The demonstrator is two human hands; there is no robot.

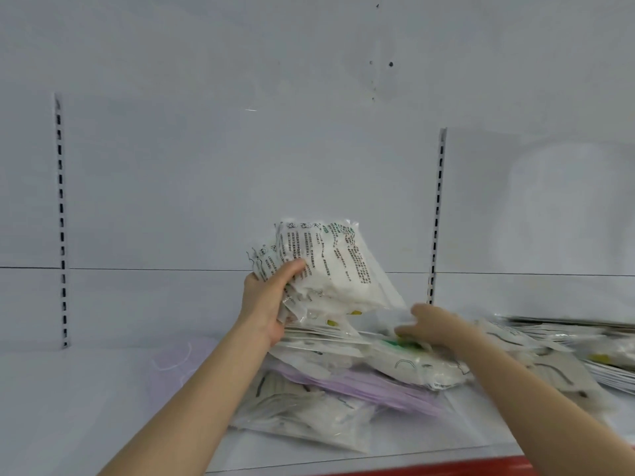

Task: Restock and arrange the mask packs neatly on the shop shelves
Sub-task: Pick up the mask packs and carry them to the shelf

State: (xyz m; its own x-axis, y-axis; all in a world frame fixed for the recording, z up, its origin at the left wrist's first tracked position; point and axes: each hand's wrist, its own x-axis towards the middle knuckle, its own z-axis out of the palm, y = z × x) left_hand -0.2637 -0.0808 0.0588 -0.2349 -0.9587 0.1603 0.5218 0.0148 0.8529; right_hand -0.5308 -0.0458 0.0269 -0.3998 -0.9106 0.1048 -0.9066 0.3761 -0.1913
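Clasped in the left hand [269, 300] is a sheaf of mask packs [330, 266], several clear sleeves with white masks inside and dark print on their faces; the thumb lies across the front and the fingers curl round behind, so the sheaf stands nearly upright, its top leaning to the right, just above the heap [343, 359] below; whether its lower corners touch the heap I cannot tell. The right hand [434, 326] is blurred; it lies low over the heap, just right of the sheaf, thumb up and fingers stretched leftward onto a pack with a green mark [405, 343]; whether it has closed on that pack or merely rests on it I cannot tell. The heap sprawls untidily across the middle of the white shelf [86, 407], packs overlapping at all angles; a pack of lilac masks [360, 386] shows under the white ones, and more clear packs [302, 410] slump toward the front edge. Further right a flatter stack [611, 369] lies along the shelf and runs out of view. Left of the heap a pale lilac mask [168, 369] lies flat on the shelf, hard to make out. Behind, the white back panel [240, 166] carries a slotted upright [61, 218] at the left and a second upright [436, 218] just right of the sheaf; a red strip [481, 465] runs along the shelf's front lip.
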